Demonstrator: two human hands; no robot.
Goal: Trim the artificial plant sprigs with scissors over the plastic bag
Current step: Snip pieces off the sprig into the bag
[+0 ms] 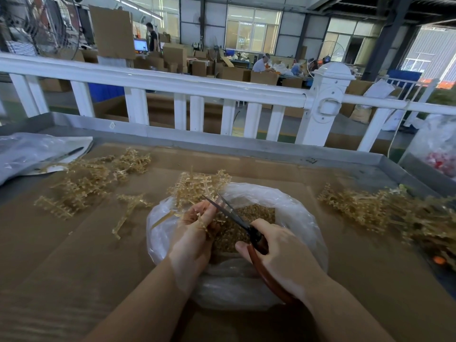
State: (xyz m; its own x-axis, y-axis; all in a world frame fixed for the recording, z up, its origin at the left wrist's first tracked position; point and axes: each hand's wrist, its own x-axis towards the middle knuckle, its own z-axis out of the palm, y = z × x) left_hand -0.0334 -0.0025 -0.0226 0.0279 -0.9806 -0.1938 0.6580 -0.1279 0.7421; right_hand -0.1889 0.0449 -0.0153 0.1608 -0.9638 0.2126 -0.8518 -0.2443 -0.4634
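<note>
1. Left hand [197, 225]: fingers curled around a tan plastic sprig [195, 187], gripping it low on the stem; the branched head fans out beyond the fingertips, over the far rim of the plastic bag [306, 218].
2. Right hand [278, 250]: fingers wrapped around the reddish-brown handles of the scissors [232, 214]; the blades stand slightly parted, their tips reaching the sprig just beyond the left hand.
3. Plastic bag: clear, thin film, mouth rolled open on the table [74, 267] directly beneath both hands; a layer of small tan clippings [254, 213] lies inside it.
4. Left pile of sprigs [84, 183]: loose on the table's cardboard cover, well apart from the bag. Whether these are trimmed cannot be told.
5. Right pile of sprigs [394, 213]: a denser heap near the table's right edge, also apart from the bag.
6. Handling, judged from appearance: the sprigs look light and springy, with a stiffer main stem and many thin side branches that may tangle with neighbours. The stem is the sound place to take hold; the branch tips would likely bend or slip. Cut pieces are small and light, so cutting should stay above the bag's mouth or they may scatter.
7. Background: a white railing [197, 87] borders the table; cardboard boxes and people at work lie beyond.
</note>
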